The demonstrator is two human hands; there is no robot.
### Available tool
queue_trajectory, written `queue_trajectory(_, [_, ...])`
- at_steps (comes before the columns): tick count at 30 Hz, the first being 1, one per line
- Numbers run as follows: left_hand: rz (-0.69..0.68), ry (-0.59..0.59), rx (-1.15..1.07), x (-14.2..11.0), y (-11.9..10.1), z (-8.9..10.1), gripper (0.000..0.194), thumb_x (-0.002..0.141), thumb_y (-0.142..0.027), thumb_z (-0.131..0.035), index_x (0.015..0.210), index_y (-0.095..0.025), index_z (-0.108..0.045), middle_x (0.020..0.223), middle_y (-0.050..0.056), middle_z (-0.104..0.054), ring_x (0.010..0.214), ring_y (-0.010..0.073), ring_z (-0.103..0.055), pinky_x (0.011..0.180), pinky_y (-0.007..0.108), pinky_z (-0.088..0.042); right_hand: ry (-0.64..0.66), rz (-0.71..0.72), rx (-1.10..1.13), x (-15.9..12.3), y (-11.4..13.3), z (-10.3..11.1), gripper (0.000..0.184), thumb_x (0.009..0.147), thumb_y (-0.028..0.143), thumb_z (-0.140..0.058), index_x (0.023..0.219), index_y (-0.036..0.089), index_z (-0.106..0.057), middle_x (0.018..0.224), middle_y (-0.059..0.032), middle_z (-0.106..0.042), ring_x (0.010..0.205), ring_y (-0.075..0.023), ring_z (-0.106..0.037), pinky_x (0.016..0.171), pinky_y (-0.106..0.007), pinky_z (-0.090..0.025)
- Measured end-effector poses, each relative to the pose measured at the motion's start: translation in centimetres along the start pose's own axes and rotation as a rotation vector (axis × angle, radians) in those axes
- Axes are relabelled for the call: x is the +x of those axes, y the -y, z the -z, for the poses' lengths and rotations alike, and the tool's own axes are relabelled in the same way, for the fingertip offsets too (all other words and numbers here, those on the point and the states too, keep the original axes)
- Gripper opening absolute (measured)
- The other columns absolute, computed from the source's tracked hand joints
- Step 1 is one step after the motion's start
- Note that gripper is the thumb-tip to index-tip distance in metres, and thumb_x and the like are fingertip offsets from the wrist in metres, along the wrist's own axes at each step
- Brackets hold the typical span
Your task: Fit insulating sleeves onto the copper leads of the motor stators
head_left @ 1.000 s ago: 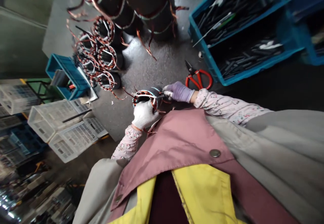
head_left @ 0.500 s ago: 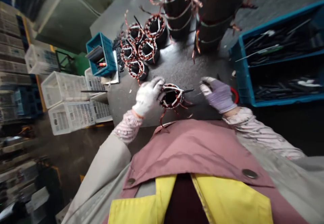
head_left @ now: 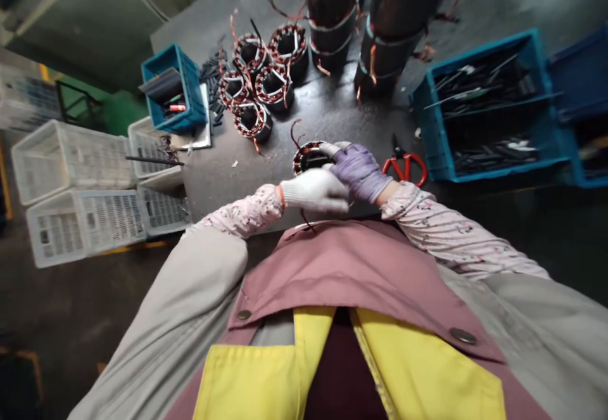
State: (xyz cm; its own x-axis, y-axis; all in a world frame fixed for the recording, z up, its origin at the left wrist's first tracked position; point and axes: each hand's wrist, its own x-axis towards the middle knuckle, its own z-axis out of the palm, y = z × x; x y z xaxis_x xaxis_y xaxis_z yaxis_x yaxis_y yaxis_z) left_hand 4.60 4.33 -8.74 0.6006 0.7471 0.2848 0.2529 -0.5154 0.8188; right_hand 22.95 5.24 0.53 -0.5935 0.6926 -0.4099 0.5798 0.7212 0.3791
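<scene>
A motor stator [head_left: 305, 154] with copper windings and white lacing stands on the dark table in front of me, its near and right sides covered by my hands. My right hand [head_left: 361, 170], in a purple glove with pale fingertips, grips its right rim. My left hand [head_left: 316, 190], in a white glove, lies across its near side, fingers together and pointing right. Whatever those fingers hold is hidden. Reddish lead wires [head_left: 297, 133] stick up behind the stator, and another hangs toward my apron. Red-handled cutters [head_left: 406, 165] lie to the right of my right hand.
Several smaller stators [head_left: 249, 119] stand grouped at back left, beside scattered black sleeves [head_left: 216, 71]. Taller stator stacks [head_left: 332, 27] rise behind. A blue divided bin [head_left: 439, 147] of black tubing is at right. A small blue bin [head_left: 192, 100] and white crates [head_left: 111, 211] are at left.
My left hand has moved right, across the stator's near side. My right hand has come left from the bare table onto the stator's rim. The view has shifted, uncovering the red-handled cutters.
</scene>
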Motion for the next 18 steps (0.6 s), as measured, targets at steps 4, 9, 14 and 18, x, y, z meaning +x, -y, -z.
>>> queue_trajectory(4, [0.03, 0.008, 0.232, -0.9, 0.9, -0.2, 0.045, 0.094, -0.036, -0.061, 0.134, -0.018, -0.067, 0.125, 0.013, -0.073, 0.104, 0.0221, -0.07, 0.085, 0.029, -0.052, 0.083, 0.081, -0.05, -0.2, 0.4, 1.2, 0.046, 0.092, 0.042, -0.065, 0.127, 0.012, -0.071, 0.162, -0.0194, -0.044, 0.133, -0.0396, -0.047, 0.106, -0.054, -0.039])
queue_trajectory(9, [0.044, 0.204, 0.391, 0.4, -0.3, 0.6, 0.028, 0.095, -0.02, -0.053, 0.103, -0.014, -0.08, 0.092, 0.013, -0.078, 0.09, 0.0225, -0.074, 0.081, 0.029, -0.054, 0.046, 0.096, 0.005, -0.2, 0.7, 0.9, 0.042, 0.093, 0.041, -0.06, 0.121, 0.012, -0.073, 0.162, -0.0196, -0.044, 0.133, -0.041, -0.046, 0.106, -0.057, -0.039])
queue_trajectory(14, [0.24, 0.289, -0.253, -0.5, -6.0, -0.7, 0.028, 0.088, -0.025, -0.057, 0.076, -0.012, -0.079, 0.058, -0.002, -0.064, 0.062, 0.0141, -0.064, 0.064, 0.017, -0.053, -0.022, -0.083, 0.333, 1.0, 1.3, -1.1, 0.046, 0.1, 0.034, -0.049, 0.135, 0.011, -0.065, 0.15, -0.0219, -0.056, 0.132, -0.0398, -0.051, 0.107, -0.058, -0.041])
queue_trajectory(18, [0.53, -0.086, -0.666, -4.6, -10.9, -0.1, 0.022, 0.085, -0.029, -0.065, 0.071, -0.015, -0.076, 0.068, 0.0, -0.071, 0.071, 0.0138, -0.068, 0.074, 0.019, -0.057, -0.106, -0.005, 0.554, 0.1, 1.0, 1.5, 0.05, 0.101, 0.041, -0.052, 0.142, 0.014, -0.062, 0.146, -0.0197, -0.06, 0.129, -0.0328, -0.057, 0.112, -0.053, -0.045])
